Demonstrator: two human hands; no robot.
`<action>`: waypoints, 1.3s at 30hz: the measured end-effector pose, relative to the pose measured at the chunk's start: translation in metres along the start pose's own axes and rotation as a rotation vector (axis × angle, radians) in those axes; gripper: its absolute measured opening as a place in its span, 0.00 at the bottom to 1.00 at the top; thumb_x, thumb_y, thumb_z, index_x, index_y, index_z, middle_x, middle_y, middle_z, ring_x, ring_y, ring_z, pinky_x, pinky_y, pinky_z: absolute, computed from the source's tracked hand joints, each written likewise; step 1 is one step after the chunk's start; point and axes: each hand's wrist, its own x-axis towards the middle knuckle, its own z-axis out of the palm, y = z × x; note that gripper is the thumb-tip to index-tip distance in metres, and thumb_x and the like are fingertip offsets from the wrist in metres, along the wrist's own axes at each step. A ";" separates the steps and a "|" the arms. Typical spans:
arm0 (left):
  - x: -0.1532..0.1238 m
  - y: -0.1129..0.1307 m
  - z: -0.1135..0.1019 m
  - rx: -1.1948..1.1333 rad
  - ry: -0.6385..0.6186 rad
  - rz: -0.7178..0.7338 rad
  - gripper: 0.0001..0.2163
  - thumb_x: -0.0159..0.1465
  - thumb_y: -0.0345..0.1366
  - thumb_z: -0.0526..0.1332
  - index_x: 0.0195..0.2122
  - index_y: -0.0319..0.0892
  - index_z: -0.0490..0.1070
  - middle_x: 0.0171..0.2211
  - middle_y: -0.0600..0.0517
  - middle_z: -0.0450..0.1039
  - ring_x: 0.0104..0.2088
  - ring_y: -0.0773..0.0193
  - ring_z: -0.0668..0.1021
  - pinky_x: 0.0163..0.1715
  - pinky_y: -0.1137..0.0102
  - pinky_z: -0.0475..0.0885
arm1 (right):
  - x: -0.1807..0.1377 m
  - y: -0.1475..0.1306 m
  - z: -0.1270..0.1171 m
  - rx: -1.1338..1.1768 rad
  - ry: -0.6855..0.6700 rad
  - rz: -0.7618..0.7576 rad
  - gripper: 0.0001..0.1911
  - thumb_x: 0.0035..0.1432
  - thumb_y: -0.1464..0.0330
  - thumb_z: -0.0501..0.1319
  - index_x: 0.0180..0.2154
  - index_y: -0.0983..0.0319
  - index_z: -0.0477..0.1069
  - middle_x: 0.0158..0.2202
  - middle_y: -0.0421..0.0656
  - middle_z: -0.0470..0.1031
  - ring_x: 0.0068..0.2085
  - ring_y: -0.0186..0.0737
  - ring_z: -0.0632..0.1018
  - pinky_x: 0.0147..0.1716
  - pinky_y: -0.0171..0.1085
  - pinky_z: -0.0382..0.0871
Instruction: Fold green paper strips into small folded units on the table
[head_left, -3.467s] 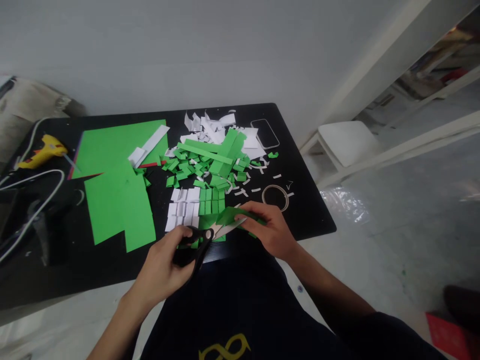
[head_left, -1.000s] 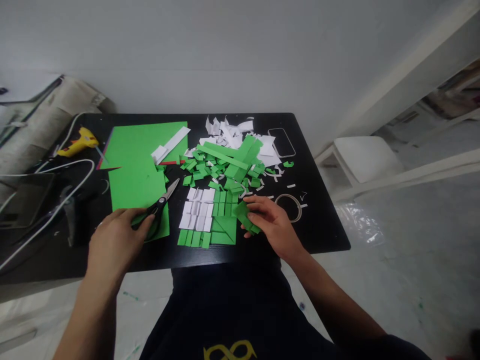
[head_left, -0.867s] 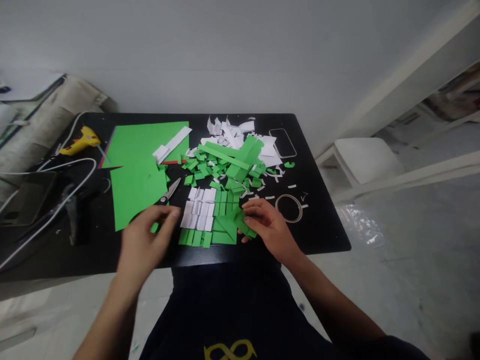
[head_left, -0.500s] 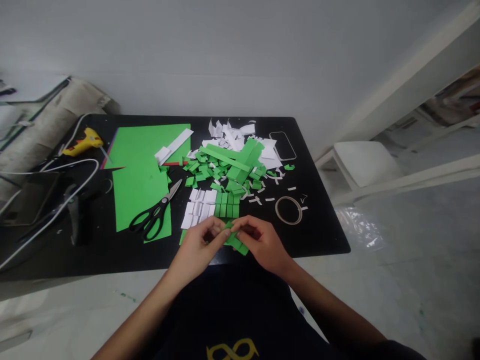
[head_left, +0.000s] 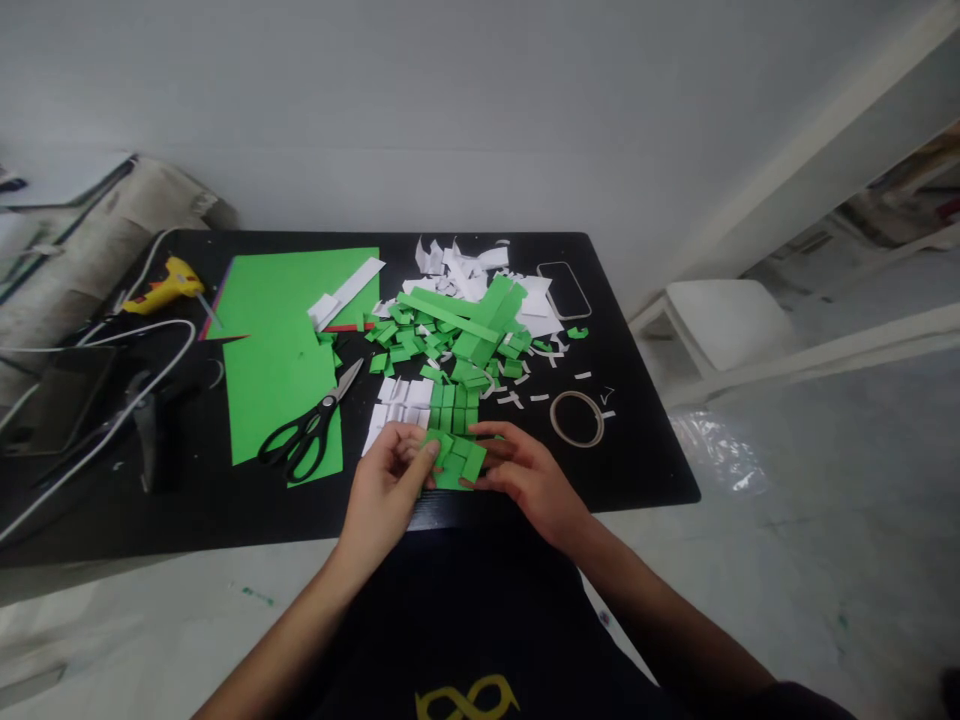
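My left hand (head_left: 390, 482) pinches a folded green paper piece (head_left: 456, 468) by its left side, thumb on top. My right hand (head_left: 529, 478) holds the same piece at its right edge, fingers curved around it. The piece is made of overlapping flaps and is tilted toward me near the table's front edge. Just beyond it lie rows of folded white paper pieces (head_left: 401, 400) and folded green paper pieces (head_left: 454, 403). My left hand partly covers the white rows.
Behind the rows spreads a heap of green and white paper scraps (head_left: 420, 335). Black-handled scissors (head_left: 315, 425) lie on green sheets (head_left: 277, 385) at left, with a yellow glue gun (head_left: 169, 285) and cable beyond. A tape ring (head_left: 577, 419) and phone-shaped frame (head_left: 565, 290) are at right.
The green paper piece has turned flatter, showing more of its flaps, and moved slightly up and left. My right hand's fingers have shifted to its right edge.
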 end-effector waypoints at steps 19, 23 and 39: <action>-0.018 -0.003 -0.002 0.285 -0.153 0.120 0.06 0.71 0.37 0.63 0.38 0.44 0.79 0.34 0.52 0.77 0.29 0.64 0.76 0.30 0.70 0.69 | -0.002 0.008 0.009 -0.272 0.096 -0.178 0.04 0.56 0.69 0.71 0.32 0.59 0.77 0.33 0.38 0.75 0.33 0.38 0.78 0.32 0.38 0.82; -0.018 -0.002 -0.001 0.284 -0.131 0.152 0.06 0.69 0.37 0.65 0.39 0.44 0.81 0.34 0.51 0.79 0.31 0.63 0.77 0.31 0.71 0.70 | -0.004 0.007 0.007 -0.275 0.054 -0.143 0.08 0.57 0.65 0.74 0.37 0.58 0.81 0.34 0.38 0.78 0.32 0.38 0.81 0.37 0.41 0.81; -0.021 0.002 0.002 0.058 -0.064 -0.002 0.06 0.64 0.38 0.72 0.38 0.42 0.81 0.23 0.55 0.77 0.24 0.67 0.79 0.27 0.73 0.73 | -0.004 0.004 0.001 -0.168 0.053 -0.082 0.15 0.47 0.63 0.83 0.36 0.58 0.84 0.30 0.36 0.81 0.29 0.36 0.82 0.37 0.41 0.83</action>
